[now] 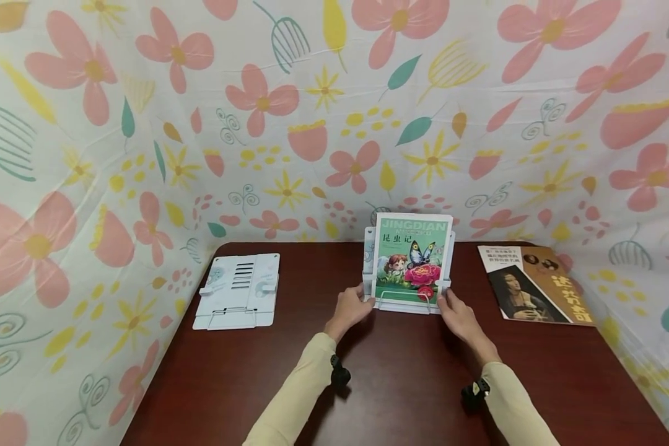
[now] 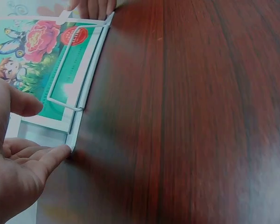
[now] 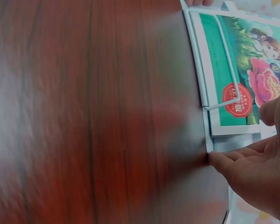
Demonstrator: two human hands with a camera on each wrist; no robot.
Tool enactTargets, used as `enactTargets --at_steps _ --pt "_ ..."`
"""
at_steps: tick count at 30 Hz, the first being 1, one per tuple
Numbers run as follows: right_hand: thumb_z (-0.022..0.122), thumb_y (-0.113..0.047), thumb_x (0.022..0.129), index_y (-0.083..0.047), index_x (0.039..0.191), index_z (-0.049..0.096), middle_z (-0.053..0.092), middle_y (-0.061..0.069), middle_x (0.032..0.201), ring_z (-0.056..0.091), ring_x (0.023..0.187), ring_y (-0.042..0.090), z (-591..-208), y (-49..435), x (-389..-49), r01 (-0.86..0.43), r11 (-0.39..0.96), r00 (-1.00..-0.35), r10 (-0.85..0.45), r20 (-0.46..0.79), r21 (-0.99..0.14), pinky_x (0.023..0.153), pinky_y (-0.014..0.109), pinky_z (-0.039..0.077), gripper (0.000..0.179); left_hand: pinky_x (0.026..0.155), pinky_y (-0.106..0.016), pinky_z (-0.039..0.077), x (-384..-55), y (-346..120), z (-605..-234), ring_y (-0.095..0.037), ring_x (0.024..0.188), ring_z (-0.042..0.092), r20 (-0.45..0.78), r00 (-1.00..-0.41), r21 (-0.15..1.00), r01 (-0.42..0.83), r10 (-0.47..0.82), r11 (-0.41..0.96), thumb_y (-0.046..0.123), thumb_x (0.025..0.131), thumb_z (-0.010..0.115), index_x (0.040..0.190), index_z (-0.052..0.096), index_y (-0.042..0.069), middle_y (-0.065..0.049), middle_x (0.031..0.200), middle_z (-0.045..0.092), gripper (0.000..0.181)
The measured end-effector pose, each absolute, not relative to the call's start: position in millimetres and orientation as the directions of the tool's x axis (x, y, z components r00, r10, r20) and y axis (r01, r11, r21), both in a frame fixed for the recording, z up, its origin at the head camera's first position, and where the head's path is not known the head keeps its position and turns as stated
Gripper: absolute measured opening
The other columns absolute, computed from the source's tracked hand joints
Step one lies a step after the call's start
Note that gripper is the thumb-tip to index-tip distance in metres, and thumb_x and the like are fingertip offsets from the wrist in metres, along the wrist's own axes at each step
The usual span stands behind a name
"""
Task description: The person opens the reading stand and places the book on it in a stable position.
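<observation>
A white book stand (image 1: 369, 272) stands tilted back on the table and bears a green children's book (image 1: 390, 248) with a butterfly and a pink flower on its cover. A wire bracket (image 2: 53, 86) crosses the book's lower front. My left hand (image 1: 352, 310) holds the stand's lower left corner, its fingertips at the bottom edge in the left wrist view. Across from it, my right hand (image 1: 461, 317) holds the lower right corner. Both thumbs reach toward the front of the cover; whether they touch it I cannot tell. The stand's back is hidden.
A second white stand (image 1: 212, 310) lies flat at the table's far left. Toward the far right lies a brown and white book (image 1: 557, 279) with a painted portrait. Flowered cloth (image 1: 334, 124) hangs behind the dark wooden table (image 1: 401, 384) and along its sides.
</observation>
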State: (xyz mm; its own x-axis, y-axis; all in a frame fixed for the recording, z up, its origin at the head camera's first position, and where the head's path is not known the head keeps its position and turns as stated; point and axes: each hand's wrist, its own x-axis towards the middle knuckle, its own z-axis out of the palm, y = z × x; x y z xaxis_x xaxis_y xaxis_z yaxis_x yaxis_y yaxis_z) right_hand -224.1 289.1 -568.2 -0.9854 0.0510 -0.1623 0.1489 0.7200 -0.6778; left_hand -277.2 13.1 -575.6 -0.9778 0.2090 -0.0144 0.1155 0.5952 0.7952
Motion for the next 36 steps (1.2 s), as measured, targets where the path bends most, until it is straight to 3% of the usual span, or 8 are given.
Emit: enactTargets --at_steps 6,16,25,32,36 --pt "0.027 -0.05 0.109 0.012 0.157 0.006 0.017 0.038 0.16 0.018 0.148 0.055 -568 301 -231 0.19 0.706 -0.979 0.082 -0.187 -0.683 0.12 0.064 0.022 0.081 0.105 -0.039 0.051 -281 29 -574 -0.024 0.14 0.05 -0.068 -0.969 0.786 0.094 0.237 0.611 0.038 0.095 0.065 0.15 0.047 0.003 -0.011 0.155 0.047 0.068" --pt "0.026 -0.053 0.108 0.011 0.157 0.003 0.015 0.038 0.16 0.016 0.149 0.055 -568 313 -237 0.231 0.684 -0.972 0.126 -0.2 -0.692 0.12 0.065 0.021 0.084 0.108 -0.045 0.048 -282 42 -575 -0.026 0.139 0.052 -0.108 -0.951 0.826 0.077 0.291 0.558 0.045 0.094 0.067 0.158 0.034 0.009 -0.011 0.155 0.049 0.081" --pt "0.027 -0.052 0.107 0.008 0.159 0.004 0.019 0.036 0.16 0.017 0.149 0.053 -571 326 -242 0.285 0.661 -0.958 0.205 -0.199 -0.694 0.121 0.063 0.021 0.082 0.109 -0.048 0.046 -287 59 -578 -0.027 0.141 0.049 -0.144 -0.932 0.845 0.059 0.333 0.531 0.044 0.09 0.073 0.161 0.028 0.029 -0.003 0.155 0.05 0.086" --pt "0.032 -0.049 0.107 0.005 0.16 0.008 0.023 0.034 0.16 0.021 0.149 0.052 -582 321 -238 0.293 0.616 -0.949 0.278 -0.146 -0.731 0.121 0.061 0.023 0.079 0.114 -0.048 0.042 -281 58 -585 -0.028 0.143 0.047 -0.198 -0.91 0.857 0.019 0.364 0.515 0.039 0.093 0.07 0.165 0.012 0.023 -0.006 0.166 0.032 0.093" --pt "0.033 -0.046 0.107 0.006 0.16 0.008 0.022 0.035 0.16 0.023 0.147 0.053 -583 313 -228 0.295 0.619 -0.944 0.305 -0.123 -0.728 0.12 0.062 0.024 0.078 0.115 -0.044 0.042 -269 47 -592 -0.027 0.147 0.042 -0.176 -0.885 0.886 0.049 0.431 0.462 0.035 0.096 0.068 0.165 0.011 0.016 -0.008 0.168 0.026 0.091"
